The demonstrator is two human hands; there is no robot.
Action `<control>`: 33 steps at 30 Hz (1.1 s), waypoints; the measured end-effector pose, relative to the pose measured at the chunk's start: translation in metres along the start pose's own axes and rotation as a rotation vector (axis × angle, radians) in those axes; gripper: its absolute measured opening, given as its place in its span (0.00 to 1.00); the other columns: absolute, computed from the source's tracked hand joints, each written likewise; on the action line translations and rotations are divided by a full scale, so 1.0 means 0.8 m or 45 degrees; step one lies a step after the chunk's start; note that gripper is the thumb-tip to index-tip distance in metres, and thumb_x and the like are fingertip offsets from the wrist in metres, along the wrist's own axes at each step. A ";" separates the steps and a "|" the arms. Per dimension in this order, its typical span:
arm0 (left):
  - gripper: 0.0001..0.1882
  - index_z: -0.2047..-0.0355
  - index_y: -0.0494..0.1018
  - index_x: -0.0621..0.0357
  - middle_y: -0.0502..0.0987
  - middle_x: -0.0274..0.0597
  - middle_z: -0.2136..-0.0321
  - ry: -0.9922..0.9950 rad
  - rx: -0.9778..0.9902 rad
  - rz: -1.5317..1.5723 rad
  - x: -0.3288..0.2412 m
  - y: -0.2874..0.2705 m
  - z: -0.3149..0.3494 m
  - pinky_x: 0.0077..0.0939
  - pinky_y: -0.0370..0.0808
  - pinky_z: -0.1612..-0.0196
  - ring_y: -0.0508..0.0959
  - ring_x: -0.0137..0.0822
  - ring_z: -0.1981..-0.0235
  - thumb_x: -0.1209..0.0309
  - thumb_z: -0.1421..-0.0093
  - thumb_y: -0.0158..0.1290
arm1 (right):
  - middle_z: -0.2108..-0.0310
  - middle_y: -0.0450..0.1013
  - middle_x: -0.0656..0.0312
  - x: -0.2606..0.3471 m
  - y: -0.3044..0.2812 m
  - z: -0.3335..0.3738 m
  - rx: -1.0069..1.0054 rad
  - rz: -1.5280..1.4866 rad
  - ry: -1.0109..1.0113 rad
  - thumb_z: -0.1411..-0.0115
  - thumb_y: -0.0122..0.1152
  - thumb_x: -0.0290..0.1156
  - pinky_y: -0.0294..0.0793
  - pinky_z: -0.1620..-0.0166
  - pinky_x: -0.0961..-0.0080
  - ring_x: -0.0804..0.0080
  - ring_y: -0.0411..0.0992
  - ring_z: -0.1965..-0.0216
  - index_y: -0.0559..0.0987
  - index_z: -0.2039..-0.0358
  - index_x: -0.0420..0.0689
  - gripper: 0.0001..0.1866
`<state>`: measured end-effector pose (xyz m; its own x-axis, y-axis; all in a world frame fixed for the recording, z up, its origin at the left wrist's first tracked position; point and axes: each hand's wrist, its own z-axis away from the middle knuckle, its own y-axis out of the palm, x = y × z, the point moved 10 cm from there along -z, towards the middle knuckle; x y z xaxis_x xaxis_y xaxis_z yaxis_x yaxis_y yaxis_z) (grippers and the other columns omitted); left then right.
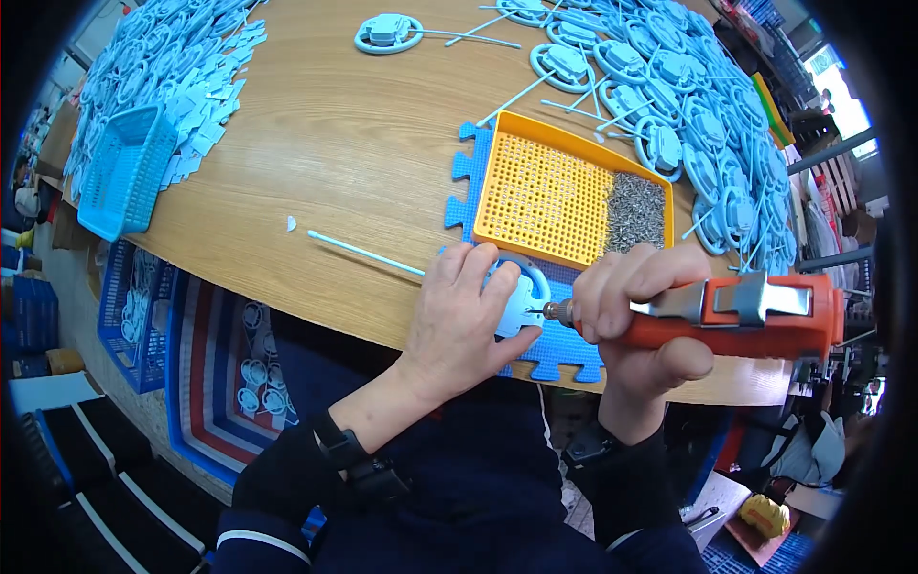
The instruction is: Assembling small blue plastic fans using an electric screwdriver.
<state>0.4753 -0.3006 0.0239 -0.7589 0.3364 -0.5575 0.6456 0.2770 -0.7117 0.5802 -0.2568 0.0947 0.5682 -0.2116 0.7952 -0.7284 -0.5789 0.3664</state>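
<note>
My left hand (pixel 457 311) presses a light-blue plastic part (pixel 519 308), with a rounded body and a ring, down at the table's near edge. Out to the left from under the fingers runs its thin light-blue stick (pixel 368 253). In my right hand (pixel 631 297) is an orange-red power screwdriver (pixel 765 337) with a metal lever, tilted sideways. Its bit meets the part's face or comes very close; whether a screw sits under it I cannot tell. Beneath the part lies a blue foam mat (pixel 566 362). Just beyond stands a yellow perforated tray (pixel 540 247) with small metal screws (pixel 635 212) heaped at its right end.
Many similar light-blue parts (pixel 660 72) pile up at the far right, and one single part (pixel 389 33) lies at the back. A turquoise basket (pixel 124 172) stands left beside heaped light-blue pieces (pixel 182 72). Below the table edge, a striped bin (pixel 215 364) holds more parts.
</note>
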 end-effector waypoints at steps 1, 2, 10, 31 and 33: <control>0.31 0.58 0.68 0.60 0.67 0.49 0.59 -0.011 0.004 -0.010 -0.001 0.000 -0.001 0.42 0.67 0.52 0.68 0.50 0.55 0.60 0.59 0.66 | 0.78 0.68 0.59 0.003 0.002 0.001 0.003 0.005 -0.001 0.52 0.69 0.56 0.69 0.74 0.75 0.71 0.68 0.78 0.67 0.63 0.39 0.33; 0.31 0.58 0.68 0.60 0.67 0.49 0.59 -0.022 0.009 -0.021 -0.001 0.001 -0.001 0.42 0.66 0.52 0.67 0.50 0.54 0.60 0.59 0.66 | 0.78 0.68 0.60 0.004 0.002 0.002 -0.009 0.015 0.013 0.53 0.70 0.56 0.69 0.74 0.75 0.71 0.68 0.78 0.67 0.63 0.39 0.34; 0.31 0.60 0.69 0.60 0.67 0.47 0.59 -0.053 0.040 -0.052 -0.002 0.002 -0.004 0.41 0.67 0.55 0.68 0.48 0.56 0.59 0.61 0.67 | 0.79 0.68 0.61 0.002 0.003 0.002 -0.020 0.048 0.005 0.58 0.72 0.58 0.70 0.74 0.75 0.71 0.68 0.79 0.69 0.64 0.39 0.36; 0.25 0.61 0.74 0.52 0.71 0.46 0.59 -0.065 0.182 -0.328 -0.024 -0.095 0.077 0.39 0.74 0.58 0.71 0.48 0.56 0.56 0.60 0.64 | 0.83 0.65 0.63 0.032 0.016 0.024 0.009 -0.008 -0.002 0.45 0.62 0.56 0.65 0.80 0.76 0.73 0.66 0.84 0.67 0.68 0.42 0.28; 0.26 0.61 0.75 0.54 0.71 0.46 0.59 -0.235 0.181 -0.378 0.001 -0.163 0.131 0.38 0.74 0.57 0.72 0.48 0.56 0.57 0.61 0.65 | 0.83 0.66 0.62 0.062 0.008 0.033 -0.030 0.116 -0.004 0.46 0.63 0.55 0.65 0.80 0.77 0.74 0.65 0.83 0.67 0.67 0.42 0.28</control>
<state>0.3817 -0.4309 0.0714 -0.9221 0.0890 -0.3765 0.3869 0.2056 -0.8989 0.6141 -0.2920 0.1239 0.5006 -0.2647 0.8243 -0.7858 -0.5384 0.3043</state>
